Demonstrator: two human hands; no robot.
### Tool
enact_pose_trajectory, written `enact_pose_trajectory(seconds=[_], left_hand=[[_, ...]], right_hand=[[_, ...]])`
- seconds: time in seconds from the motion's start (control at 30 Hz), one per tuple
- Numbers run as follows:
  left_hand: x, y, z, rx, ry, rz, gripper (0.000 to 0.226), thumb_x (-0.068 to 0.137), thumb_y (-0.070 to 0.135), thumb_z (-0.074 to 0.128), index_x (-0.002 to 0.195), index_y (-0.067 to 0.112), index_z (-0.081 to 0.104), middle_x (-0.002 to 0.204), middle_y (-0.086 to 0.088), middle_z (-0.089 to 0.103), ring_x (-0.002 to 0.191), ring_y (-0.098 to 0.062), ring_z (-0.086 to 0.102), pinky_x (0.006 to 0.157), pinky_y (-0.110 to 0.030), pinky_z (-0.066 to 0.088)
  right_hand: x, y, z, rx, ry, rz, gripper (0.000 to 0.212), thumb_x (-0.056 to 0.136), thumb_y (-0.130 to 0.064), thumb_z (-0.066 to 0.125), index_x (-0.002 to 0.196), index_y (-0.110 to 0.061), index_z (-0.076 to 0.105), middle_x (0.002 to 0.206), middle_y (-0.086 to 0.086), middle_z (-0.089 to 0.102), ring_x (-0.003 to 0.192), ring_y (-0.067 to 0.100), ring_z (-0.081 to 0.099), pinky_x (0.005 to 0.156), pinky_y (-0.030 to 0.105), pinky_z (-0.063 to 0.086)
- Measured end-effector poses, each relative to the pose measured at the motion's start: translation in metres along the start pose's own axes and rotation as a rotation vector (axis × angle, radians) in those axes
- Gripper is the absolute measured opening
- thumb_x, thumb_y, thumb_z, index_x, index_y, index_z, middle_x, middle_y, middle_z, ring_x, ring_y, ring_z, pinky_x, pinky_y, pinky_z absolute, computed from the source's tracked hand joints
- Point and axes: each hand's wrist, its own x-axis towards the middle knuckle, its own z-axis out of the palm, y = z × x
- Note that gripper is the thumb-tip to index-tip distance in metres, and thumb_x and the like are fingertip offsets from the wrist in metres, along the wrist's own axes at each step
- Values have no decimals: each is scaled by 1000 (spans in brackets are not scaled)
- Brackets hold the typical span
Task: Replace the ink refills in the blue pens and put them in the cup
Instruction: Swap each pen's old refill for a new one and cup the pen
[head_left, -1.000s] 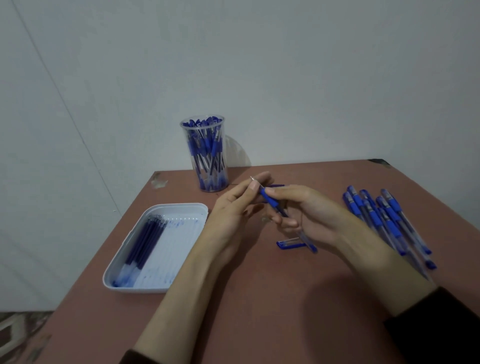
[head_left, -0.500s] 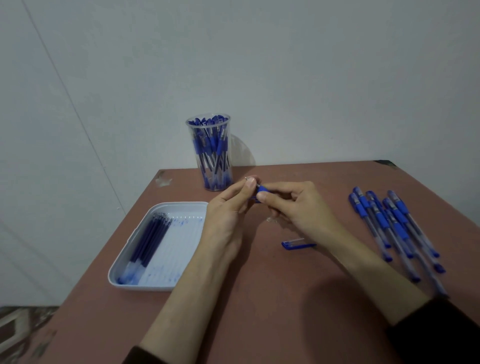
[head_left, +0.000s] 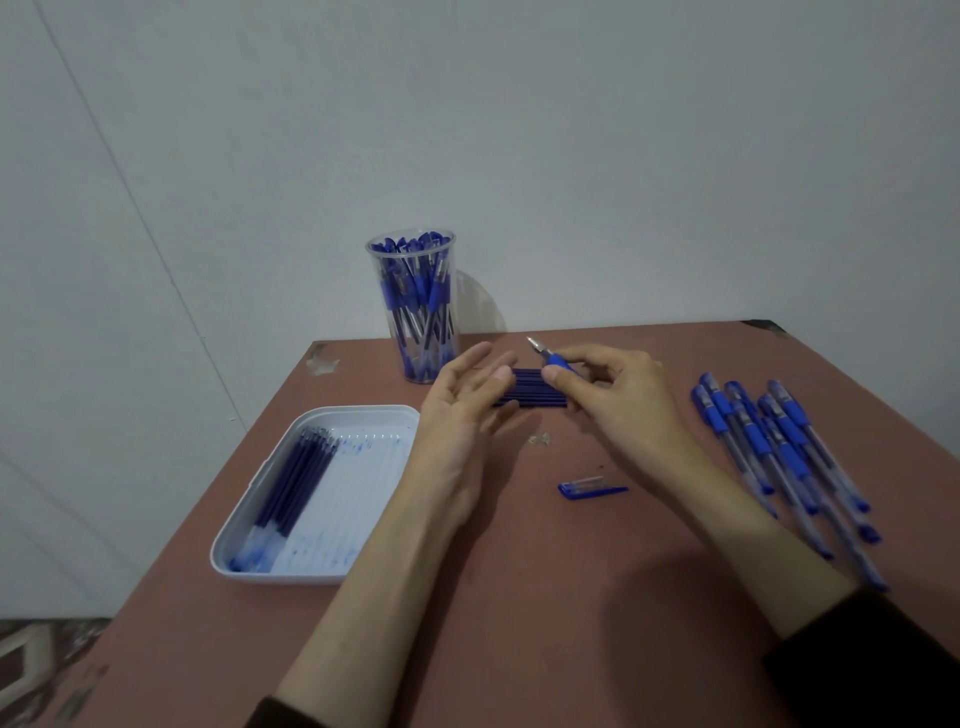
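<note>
My right hand (head_left: 618, 400) pinches a blue pen (head_left: 553, 357) by its grip, the metal tip pointing up and left. My left hand (head_left: 467, 410) is beside it with straight, relaxed fingers and holds nothing. Its fingertips are at the left end of a bundle of dark blue refills (head_left: 537, 388) lying on the table between my hands. A clear cup (head_left: 415, 312) packed with several blue pens stands behind them. A loose blue pen cap (head_left: 589, 490) lies near my right wrist.
A white tray (head_left: 363, 415) at the left holds several refills, dark ones and clear ones. Several blue pens (head_left: 779, 457) lie in a row at the right. A small clear scrap (head_left: 540, 439) lies on the brown table (head_left: 519, 597). The wall stands just behind the cup.
My left hand has let go of the pen tip and spread its fingers. My right hand now carries the pen alone, a little to the right. The refill bundle has come into view.
</note>
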Motion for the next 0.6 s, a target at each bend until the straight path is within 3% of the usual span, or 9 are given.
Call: enact_pose_trajectory(seconds=[0.1, 0.2, 0.3, 0.53, 0.6], left_hand=[[-1, -1, 0, -9, -24, 44, 37, 88, -2, 59, 119, 17, 53, 116, -8, 68, 97, -18, 69, 86, -31, 55], [-1, 1, -1, 2, 5, 96, 35, 84, -7, 60, 114, 12, 57, 94, -6, 73, 80, -14, 71, 69, -22, 56], [0, 1, -2, 69, 42, 125, 28, 81, -6, 63, 102, 13, 63, 82, -1, 73, 77, -10, 69, 71, -18, 55], [0, -6, -1, 210, 75, 130, 24, 87, 5, 63, 111, 7, 65, 83, -1, 68, 69, 2, 64, 65, -10, 49], [0, -7, -1, 229, 78, 129, 21, 88, 6, 63, 108, 11, 65, 80, 0, 66, 68, 2, 63, 65, -10, 49]], right_hand=[[-1, -1, -2, 62, -123, 4, 11, 83, -23, 71, 92, -26, 75, 60, 2, 57, 57, 18, 54, 59, 37, 50], [-3, 0, -2, 72, -183, -2, 11, 82, -21, 72, 91, -28, 75, 57, -2, 54, 56, 16, 53, 60, 36, 49], [-3, 0, -2, 68, -203, -2, 13, 81, -19, 73, 91, -27, 75, 56, -3, 53, 58, 16, 55, 63, 41, 52], [-5, -3, -5, -137, -181, -123, 15, 80, -19, 74, 94, -25, 74, 66, -4, 64, 55, 1, 51, 56, 11, 41], [-5, -1, -5, -223, -154, -159, 15, 80, -22, 74, 94, -26, 73, 68, -6, 65, 56, 2, 52, 56, 12, 39]])
